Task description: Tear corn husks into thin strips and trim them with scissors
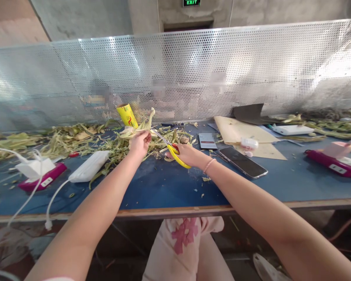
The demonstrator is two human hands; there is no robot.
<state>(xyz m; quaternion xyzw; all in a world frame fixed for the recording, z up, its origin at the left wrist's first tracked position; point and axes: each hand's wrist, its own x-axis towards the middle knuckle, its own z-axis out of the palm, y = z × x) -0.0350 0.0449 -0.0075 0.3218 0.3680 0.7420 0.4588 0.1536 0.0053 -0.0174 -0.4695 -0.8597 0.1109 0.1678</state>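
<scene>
In my left hand, the fingers are closed on a pale green leafy strip that looks like plant husk and curls up above them. My right hand grips scissors with yellow handles. Their blades point up and left, towards the strip by my left fingertips; whether they touch it I cannot make out. Beneath and around both hands lies a loose heap of dry green and straw-coloured plant scraps. A yellow printed roll leans just behind the heap.
A perforated metal panel closes off the blue table's back. On the right lie a dark phone, a lit-screen phone, papers and a white case. Magenta power strips and a corded white power bank also lie here.
</scene>
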